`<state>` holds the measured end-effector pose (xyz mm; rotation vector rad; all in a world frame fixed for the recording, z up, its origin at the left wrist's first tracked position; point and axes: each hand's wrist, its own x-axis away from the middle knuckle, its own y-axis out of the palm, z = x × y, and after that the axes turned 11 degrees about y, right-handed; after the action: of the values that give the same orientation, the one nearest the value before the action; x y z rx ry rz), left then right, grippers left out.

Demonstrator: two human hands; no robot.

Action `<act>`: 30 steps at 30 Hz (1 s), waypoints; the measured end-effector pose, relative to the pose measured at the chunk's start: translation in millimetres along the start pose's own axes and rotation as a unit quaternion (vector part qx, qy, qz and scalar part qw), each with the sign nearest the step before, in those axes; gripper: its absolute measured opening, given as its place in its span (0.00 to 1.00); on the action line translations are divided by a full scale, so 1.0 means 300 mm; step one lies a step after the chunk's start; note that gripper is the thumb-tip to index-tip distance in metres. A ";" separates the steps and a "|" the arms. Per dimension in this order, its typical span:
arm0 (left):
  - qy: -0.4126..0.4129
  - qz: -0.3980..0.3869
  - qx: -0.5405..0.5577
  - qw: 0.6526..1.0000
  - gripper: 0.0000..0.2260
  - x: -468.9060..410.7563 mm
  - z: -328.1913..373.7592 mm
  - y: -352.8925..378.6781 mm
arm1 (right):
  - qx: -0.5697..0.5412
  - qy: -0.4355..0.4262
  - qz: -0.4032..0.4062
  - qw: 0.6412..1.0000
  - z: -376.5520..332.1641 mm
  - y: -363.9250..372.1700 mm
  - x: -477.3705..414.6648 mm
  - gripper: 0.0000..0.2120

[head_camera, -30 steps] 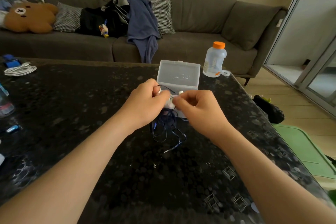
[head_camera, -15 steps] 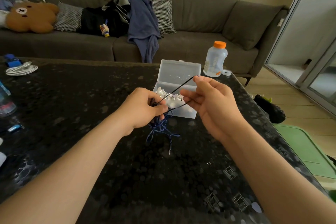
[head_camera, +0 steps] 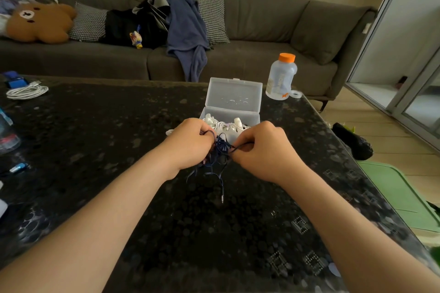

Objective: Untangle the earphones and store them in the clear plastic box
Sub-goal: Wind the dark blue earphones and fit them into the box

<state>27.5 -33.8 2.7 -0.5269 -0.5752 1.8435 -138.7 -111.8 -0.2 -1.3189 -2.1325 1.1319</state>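
Left hand [head_camera: 190, 143] and right hand [head_camera: 263, 150] close together above the worktop [head_camera: 95, 126], each grip pinched on the blue earphones [head_camera: 220, 150]. Tangle between them, plug [head_camera: 222, 198] dangling. Box [head_camera: 234, 102] just behind, lid open, white earphones [head_camera: 223, 124] inside.

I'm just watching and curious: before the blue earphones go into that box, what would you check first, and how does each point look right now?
1. Box lid open: ok, the clear plastic box stands open.
2. Room in the box: cannot tell; white earphones already lie inside.
3. Blue earphones untangled: not ok, bunched in loops.
4. Both hands gripping: ok, left hand and right hand pinch the cord.
5. Plug free: ok, it dangles loose.
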 end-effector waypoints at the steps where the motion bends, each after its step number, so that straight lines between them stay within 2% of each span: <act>1: -0.014 -0.013 0.040 0.999 0.13 -0.002 -0.004 -0.001 | -0.014 0.000 0.008 1.000 0.001 0.000 -0.001 0.02; 4: -0.053 -0.046 0.172 0.983 0.15 0.002 0.001 -0.002 | -0.039 -0.008 0.035 0.999 -0.001 -0.004 -0.002 0.02; 6: -0.059 -0.057 0.214 0.973 0.14 -0.001 0.014 -0.008 | -0.042 -0.016 0.052 0.998 -0.002 -0.005 -0.003 0.05; 10: -0.032 -0.078 0.198 0.977 0.11 0.006 0.026 -0.020 | -0.056 -0.019 0.071 0.996 -0.002 -0.006 -0.007 0.09; 14: 0.016 -0.041 0.145 0.988 0.05 0.011 0.008 -0.022 | -0.106 0.011 0.019 0.994 0.006 -0.023 -0.014 0.05; 18: 0.051 -0.015 0.087 0.995 0.07 0.007 -0.009 -0.012 | -0.089 -0.015 0.006 0.996 0.012 -0.028 -0.014 0.03; 26: -0.001 0.017 0.120 0.993 0.08 0.005 0.000 0.000 | -0.071 -0.045 0.039 0.996 -0.004 -0.030 -0.002 0.01; 30: -0.047 0.012 0.112 0.993 0.09 -0.001 -0.001 0.000 | -0.033 -0.090 0.084 0.992 -0.007 -0.022 -0.002 0.05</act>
<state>27.9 -34.1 2.5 -0.2995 -0.4184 1.9334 -140.7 -112.8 6.2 -1.5008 -2.2379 1.3019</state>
